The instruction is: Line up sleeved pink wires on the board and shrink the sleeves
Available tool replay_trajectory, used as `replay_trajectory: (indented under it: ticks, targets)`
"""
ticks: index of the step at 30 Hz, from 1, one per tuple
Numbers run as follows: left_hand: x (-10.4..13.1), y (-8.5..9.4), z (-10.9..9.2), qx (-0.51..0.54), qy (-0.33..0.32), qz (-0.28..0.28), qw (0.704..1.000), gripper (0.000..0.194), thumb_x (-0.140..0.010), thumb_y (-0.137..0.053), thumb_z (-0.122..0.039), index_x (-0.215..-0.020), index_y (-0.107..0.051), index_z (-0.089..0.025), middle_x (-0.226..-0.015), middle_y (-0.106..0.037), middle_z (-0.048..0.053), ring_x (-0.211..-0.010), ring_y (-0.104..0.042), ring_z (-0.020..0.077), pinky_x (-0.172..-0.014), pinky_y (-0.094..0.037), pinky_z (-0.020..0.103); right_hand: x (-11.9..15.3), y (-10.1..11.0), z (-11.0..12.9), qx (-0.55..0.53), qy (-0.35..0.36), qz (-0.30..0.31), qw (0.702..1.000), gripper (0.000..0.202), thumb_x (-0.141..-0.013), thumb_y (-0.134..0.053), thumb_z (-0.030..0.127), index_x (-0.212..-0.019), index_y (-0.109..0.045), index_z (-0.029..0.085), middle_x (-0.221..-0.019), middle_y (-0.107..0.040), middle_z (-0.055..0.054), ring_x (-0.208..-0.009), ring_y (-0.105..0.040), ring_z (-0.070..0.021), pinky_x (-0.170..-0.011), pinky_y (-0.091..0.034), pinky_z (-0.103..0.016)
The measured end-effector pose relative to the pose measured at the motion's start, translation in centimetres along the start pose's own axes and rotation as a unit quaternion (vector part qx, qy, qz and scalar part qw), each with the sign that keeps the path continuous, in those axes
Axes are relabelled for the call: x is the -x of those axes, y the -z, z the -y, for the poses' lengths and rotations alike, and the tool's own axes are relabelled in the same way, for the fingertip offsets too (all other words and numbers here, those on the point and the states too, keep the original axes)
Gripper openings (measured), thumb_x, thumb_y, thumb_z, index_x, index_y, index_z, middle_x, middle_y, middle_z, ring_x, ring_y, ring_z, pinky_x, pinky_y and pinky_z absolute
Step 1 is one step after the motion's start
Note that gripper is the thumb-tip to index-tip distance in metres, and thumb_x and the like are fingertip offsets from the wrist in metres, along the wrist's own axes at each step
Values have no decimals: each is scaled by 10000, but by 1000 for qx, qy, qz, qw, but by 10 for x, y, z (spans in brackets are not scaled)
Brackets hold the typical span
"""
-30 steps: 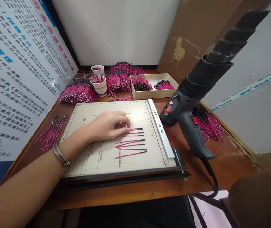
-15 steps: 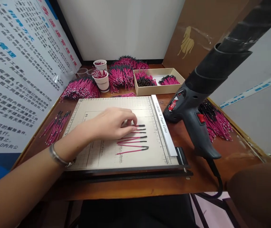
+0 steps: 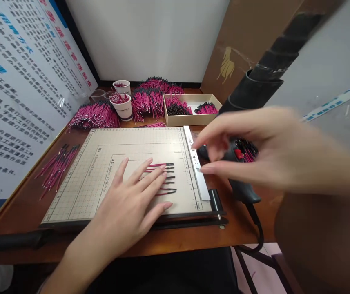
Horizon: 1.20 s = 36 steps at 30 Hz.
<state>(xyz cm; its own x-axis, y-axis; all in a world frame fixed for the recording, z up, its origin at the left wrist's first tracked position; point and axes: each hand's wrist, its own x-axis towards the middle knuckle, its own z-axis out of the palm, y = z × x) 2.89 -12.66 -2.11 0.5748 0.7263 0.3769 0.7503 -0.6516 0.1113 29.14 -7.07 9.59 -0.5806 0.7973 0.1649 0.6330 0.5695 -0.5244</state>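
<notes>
My left hand (image 3: 134, 196) lies with spread fingers on the paper cutter board (image 3: 125, 143), its fingertips over a row of pink wires with black ends (image 3: 170, 177). Parts of the wires are hidden under the fingers. My right hand (image 3: 254, 147) is raised over the board's right edge, blurred, with thumb and index finger apart and nothing visible between them. Behind it, partly covered, stands a black heat gun (image 3: 242, 192) with a red switch.
Behind the board are piles of pink wires (image 3: 147, 102), a paper cup of wires (image 3: 122, 107) and a shallow cardboard box (image 3: 190, 119). Loose wires (image 3: 59, 167) lie on the left. A printed poster (image 3: 24, 94) stands at the left; a cable hangs at the right edge.
My left hand has opened from a bent-finger pose and flattened over the wires. My right hand has come into view from the right. The whole view has shifted slightly.
</notes>
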Motion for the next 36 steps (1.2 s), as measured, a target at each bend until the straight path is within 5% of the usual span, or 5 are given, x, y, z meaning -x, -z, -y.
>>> replay_trajectory:
  ticks: [5,13,18,29,36]
  targets:
    - [6,-9,-3,6,6,-53,999,388,-1149,-433,-369,-1238,-781,-222,-1438,-718,-28,-1447,-586,320,-1363,-57,510,-24,-42,-22,51,-69,119,989,99,-891,-763,202,-964,-825,179,-552,-462,66,-530,-387,-66,-640,-323,-266]
    - [1,-10,-4,25,16,-110,993,211,-1090,-582,-243,-1130,-787,-223,-1326,-777,1,-1341,-674,328,-1282,-315,633,-12,-65,-21,77,-105,152,980,157,-942,-749,264,-1066,-828,209,-746,-688,-11,-639,-490,-99,-686,-319,-264]
    - [0,-8,-7,5,15,-84,996,216,-1065,-588,-179,-1116,-796,-201,-1226,-805,43,-1223,-713,331,-1227,-363,691,-8,-74,-18,68,-102,156,980,162,-959,-679,227,-1013,-832,230,-783,-737,-26,-664,-552,-122,-669,-312,-276]
    - [16,-7,-19,-30,-6,-53,998,388,-1095,-547,-348,-1299,-737,-78,-1347,-762,112,-1296,-649,332,-1381,-79,532,-7,-81,-21,66,-78,137,985,162,-952,-661,218,-967,-823,219,-696,-701,-7,-613,-505,-108,-633,-271,-276]
    - [16,-8,-23,-31,-10,-55,998,455,-1125,-466,-394,-1285,-731,-61,-1354,-758,122,-1288,-666,340,-1381,-50,511,-4,-79,-21,25,-50,144,988,143,-925,-687,176,-950,-827,191,-762,-755,-20,-652,-582,-109,-647,-297,-270]
